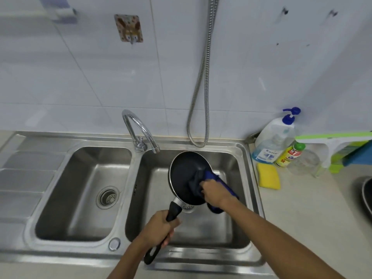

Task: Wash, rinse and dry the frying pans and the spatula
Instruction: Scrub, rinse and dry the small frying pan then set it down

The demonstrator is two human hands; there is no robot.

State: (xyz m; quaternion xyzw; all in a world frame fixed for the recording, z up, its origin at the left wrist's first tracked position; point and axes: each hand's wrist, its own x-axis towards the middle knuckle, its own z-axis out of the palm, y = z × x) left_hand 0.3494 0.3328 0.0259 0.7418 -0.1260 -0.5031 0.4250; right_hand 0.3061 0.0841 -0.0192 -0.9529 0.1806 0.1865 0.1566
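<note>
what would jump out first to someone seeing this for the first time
A black frying pan held tilted over the right basin of the steel sink, the left hand gripping its handle. The right hand holds a dark blue cloth against its inner face. A bright yellow sponge lies on the counter just right of the sink.

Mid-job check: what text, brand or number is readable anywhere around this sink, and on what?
"Kassa" on the blue-liquid bottle.
Print on the yellow bottle: too blurred to read.
Nothing readable on the pump bottle or wall sticker.
</note>
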